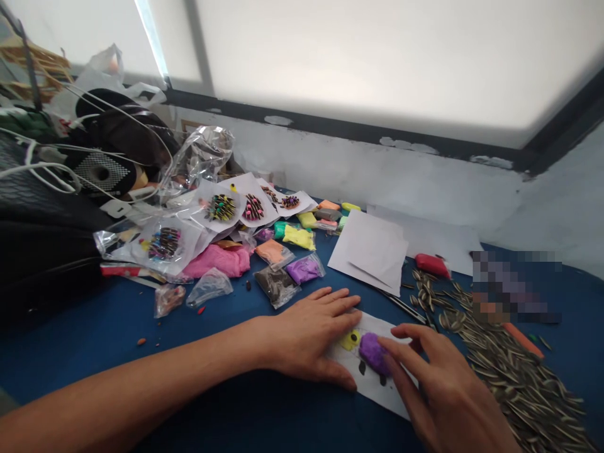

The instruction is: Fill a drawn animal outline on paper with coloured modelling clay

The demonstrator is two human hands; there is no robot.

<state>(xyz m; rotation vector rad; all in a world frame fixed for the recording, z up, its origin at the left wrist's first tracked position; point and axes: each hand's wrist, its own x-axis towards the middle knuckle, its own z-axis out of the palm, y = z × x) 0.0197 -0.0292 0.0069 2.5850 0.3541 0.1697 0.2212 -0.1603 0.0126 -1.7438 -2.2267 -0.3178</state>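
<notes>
A small white paper (pixel 394 402) lies on the blue table in front of me. On it sit a flattened lump of purple clay (pixel 372 351), a smaller yellow clay piece (pixel 348 341) with a dark dot, and dark foot-like shapes below the purple clay. My left hand (pixel 309 336) rests flat on the paper's left part, fingers stretched out. At the purple clay's right edge, the thumb and index finger of my right hand (pixel 448 384) are pressed against it. That hand covers part of the paper's right side.
Striped sunflower seeds (pixel 514 377) are heaped at the right, beside a red clay pack (pixel 433 265). White paper sheets (pixel 363 248) lie behind my hands. Bagged clay, such as a purple pack (pixel 306 269), and finished seed-and-clay pictures (pixel 221 207) spread to the left. Cables and a black bag crowd the far left.
</notes>
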